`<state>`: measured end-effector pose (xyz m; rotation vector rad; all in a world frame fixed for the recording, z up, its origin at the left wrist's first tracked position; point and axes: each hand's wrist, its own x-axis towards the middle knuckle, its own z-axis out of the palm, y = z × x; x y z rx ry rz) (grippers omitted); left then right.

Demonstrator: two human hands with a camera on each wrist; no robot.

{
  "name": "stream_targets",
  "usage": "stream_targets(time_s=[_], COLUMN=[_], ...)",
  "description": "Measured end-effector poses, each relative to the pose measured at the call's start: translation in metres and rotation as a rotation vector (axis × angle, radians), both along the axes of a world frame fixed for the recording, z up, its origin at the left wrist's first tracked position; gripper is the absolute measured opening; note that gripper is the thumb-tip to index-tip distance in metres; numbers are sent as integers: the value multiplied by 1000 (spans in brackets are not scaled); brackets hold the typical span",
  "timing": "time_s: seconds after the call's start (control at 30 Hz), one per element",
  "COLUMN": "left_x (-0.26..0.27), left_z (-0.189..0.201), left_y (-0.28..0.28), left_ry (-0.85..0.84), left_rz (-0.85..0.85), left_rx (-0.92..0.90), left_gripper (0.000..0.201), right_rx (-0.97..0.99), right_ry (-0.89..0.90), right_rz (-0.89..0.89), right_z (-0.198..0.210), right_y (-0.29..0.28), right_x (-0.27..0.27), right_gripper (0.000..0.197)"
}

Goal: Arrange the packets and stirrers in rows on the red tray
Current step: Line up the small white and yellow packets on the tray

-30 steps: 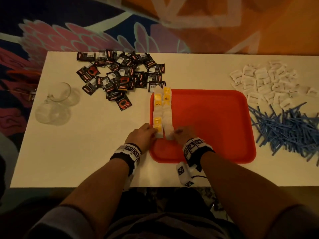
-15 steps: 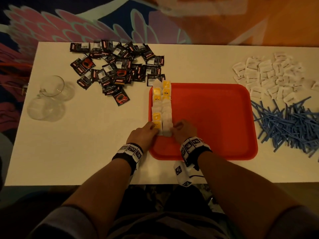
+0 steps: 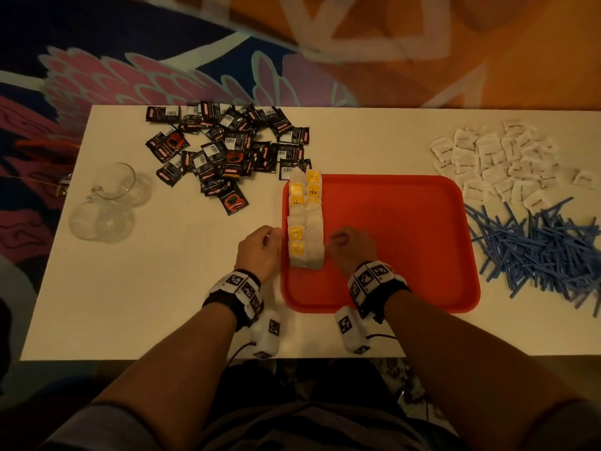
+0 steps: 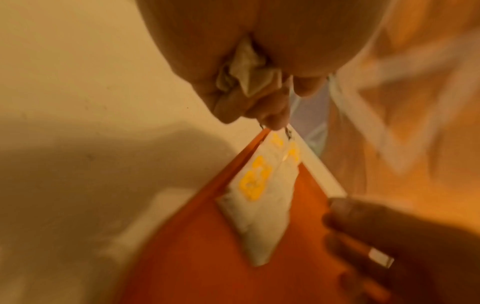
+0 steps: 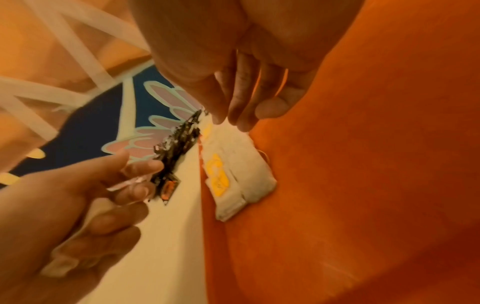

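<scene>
The red tray (image 3: 406,239) lies in the middle of the white table. Two columns of white and yellow tea bags (image 3: 305,222) run along its left edge. My left hand (image 3: 260,252) sits just outside that edge beside the nearest bags, fingers curled. The left wrist view shows crumpled white tea bags (image 4: 246,63) gripped in its palm. My right hand (image 3: 351,249) hovers over the tray just right of the columns. Its fingers (image 5: 241,102) point down at the right column (image 5: 241,174) and hold nothing I can see.
A heap of black packets (image 3: 227,148) lies at the back left. White packets (image 3: 497,161) are piled at the back right, with blue stirrers (image 3: 536,252) in front of them. Two glass cups (image 3: 107,203) stand at the far left.
Both hands have drawn slightly away from the near end of the tea bag columns, the left outward past the tray edge and the right further onto the tray. The columns have not moved.
</scene>
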<state>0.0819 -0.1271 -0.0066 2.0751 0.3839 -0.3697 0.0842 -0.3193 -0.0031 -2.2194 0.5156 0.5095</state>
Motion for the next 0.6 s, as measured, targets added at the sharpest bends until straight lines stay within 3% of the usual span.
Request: stream_targets(time_s=[0.13,0.23,0.4,0.6], left_x=[19,29,40,45], left_z=[24,48,82,103], left_y=[-6,-10,-19,-21], left_ry=[252,308,336,332], left_rz=[471,575,520,466], left_rx=[-558,-762,-824,-784], left_gripper=[51,54,57,52], right_rx=[186,323,218,121], right_ry=[-90,-195,-358,-470], right_rz=[134,328,624,685], right_z=[35,61,95,110], right_y=[10,17,24,26], right_x=[7,10,21,28], right_gripper=[10,22,33,42])
